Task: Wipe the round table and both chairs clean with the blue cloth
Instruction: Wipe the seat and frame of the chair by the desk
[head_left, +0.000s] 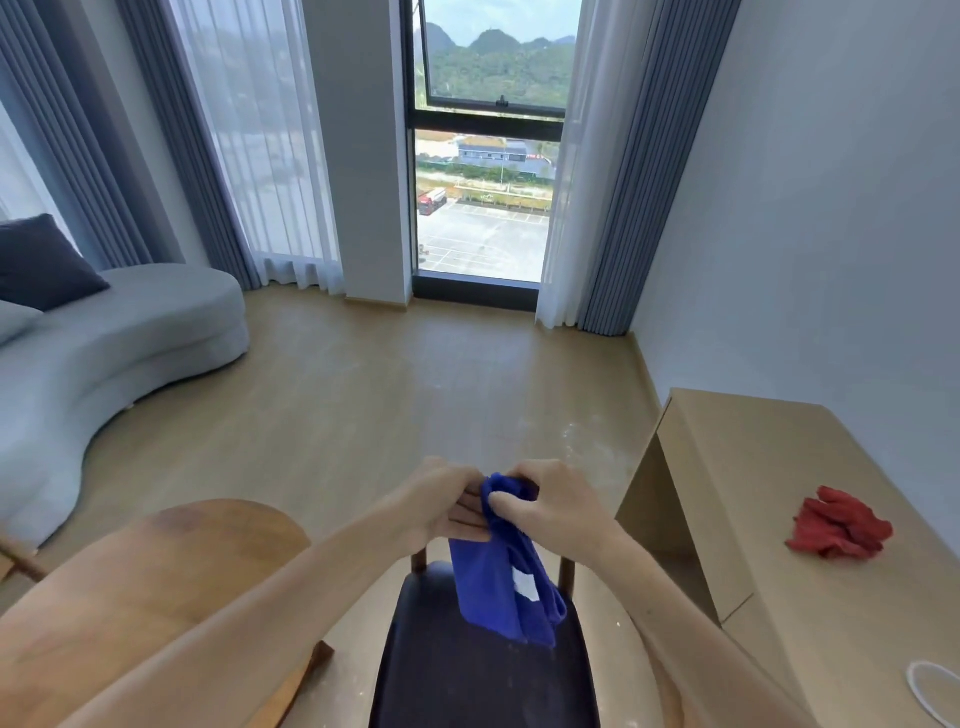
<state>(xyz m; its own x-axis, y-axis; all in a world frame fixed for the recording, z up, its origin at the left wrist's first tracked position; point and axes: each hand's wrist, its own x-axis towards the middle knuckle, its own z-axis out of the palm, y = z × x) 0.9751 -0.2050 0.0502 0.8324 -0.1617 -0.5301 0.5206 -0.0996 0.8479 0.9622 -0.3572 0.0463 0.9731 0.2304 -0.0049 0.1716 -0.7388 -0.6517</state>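
**Careful now: cloth bunched up high, nothing being wiped yet**

Right, sweeping from your left: the round table (171, 561) sits low at that side, its wooden top partly hidden behind your left forearm. Swing wide when you go down to it and that arm could knock the edge.

Centre stage, your left hand (449, 501) has its fingers curled around the top of the blue cloth (501, 571), and your right hand (550, 512) pinches the same bunched top from the other side. Both are gripping it. The cloth hangs free in the air above the dark seat of the chair (483, 670), its lower end close over the seat; whether it touches, you can't tell from here. Wipe with it wadded like this and only a narrow strip will meet the surface, leaving patches missed. Loosen either pinch while refolding and it drops onto the seat or the floor.

Over at your right, a red cloth (839, 530) lies on the desk (753, 467). Don't grab that one by mistake.
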